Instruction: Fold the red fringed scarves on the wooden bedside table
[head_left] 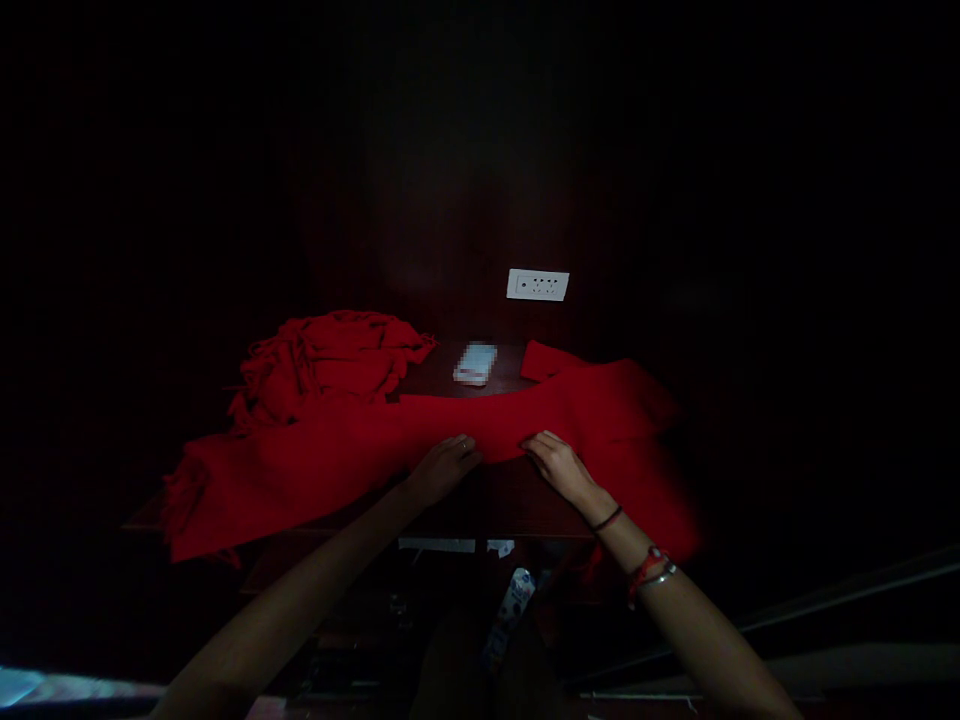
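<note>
A long red scarf (345,455) with a fringed left end lies across the dark table, its middle narrowed into a flat band. My left hand (446,468) is at the band's near edge, fingers closed together on the cloth. A short way to the right, my right hand (559,467) pinches the same edge with bent fingers. On the right the cloth spreads wider and drops toward the table's front. In the dim light, the fingertips are hard to make out.
Behind the scarf's left part sits a heap of red fringed cloth (322,360). A pale blurred rectangle (475,364) lies at the back centre. A folded red piece (549,361) is to its right. A white socket plate (538,285) is on the dark wall.
</note>
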